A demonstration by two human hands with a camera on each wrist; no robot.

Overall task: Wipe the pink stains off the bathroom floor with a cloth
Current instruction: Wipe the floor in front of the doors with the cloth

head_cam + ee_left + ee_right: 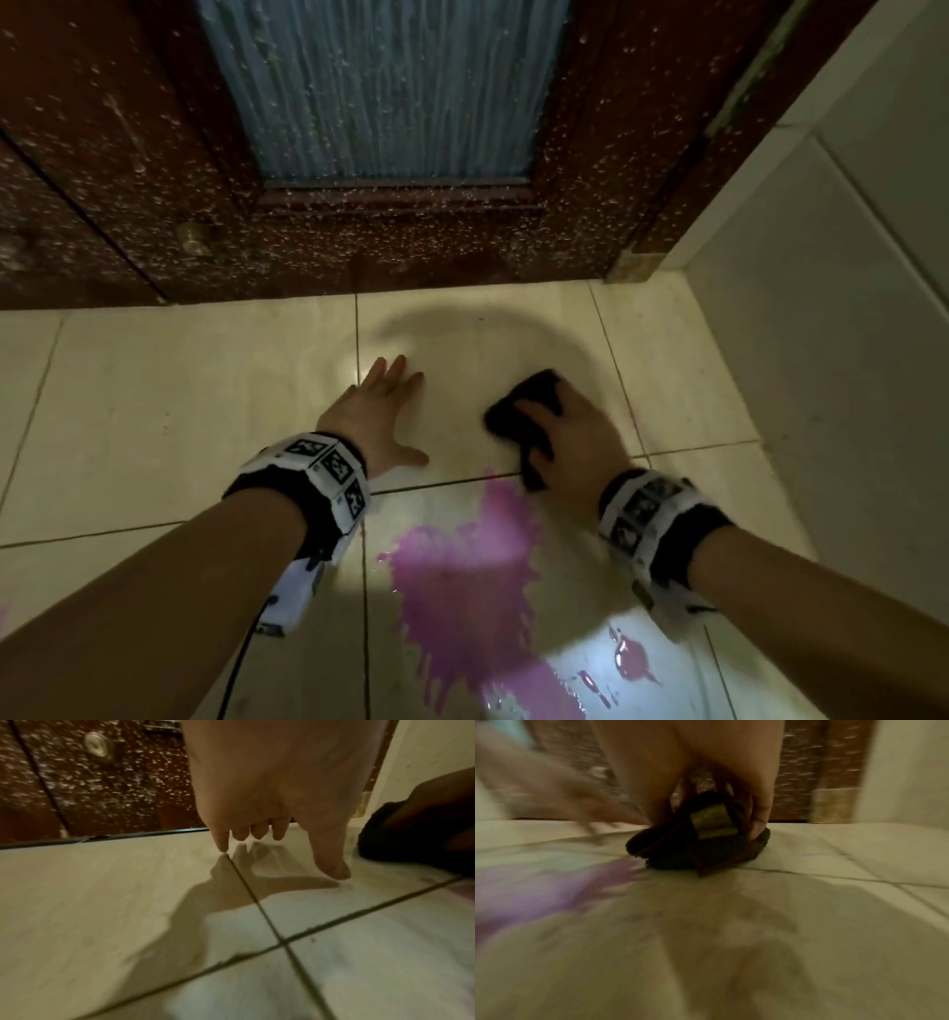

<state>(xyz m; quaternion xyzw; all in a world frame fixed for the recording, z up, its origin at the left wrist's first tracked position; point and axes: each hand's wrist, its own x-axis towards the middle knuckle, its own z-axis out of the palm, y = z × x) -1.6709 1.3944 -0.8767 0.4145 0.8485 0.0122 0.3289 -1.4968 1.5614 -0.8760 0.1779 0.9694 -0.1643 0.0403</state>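
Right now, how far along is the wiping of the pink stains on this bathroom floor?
Early. Done: hard to say; the tiles by the door show no pink. In hand: the right hand grips the dark cloth on the floor just beyond the big pink stain, while the left hand is spread over the floor tile. Left: that stain and the smaller red-pink drops.

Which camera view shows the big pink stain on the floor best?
The head view: the pink stain shows nearly whole, spreading between the two forearms. The right wrist view shows only a blurred purple edge beside the cloth. The left wrist view catches just a faint pink trace at its right border.
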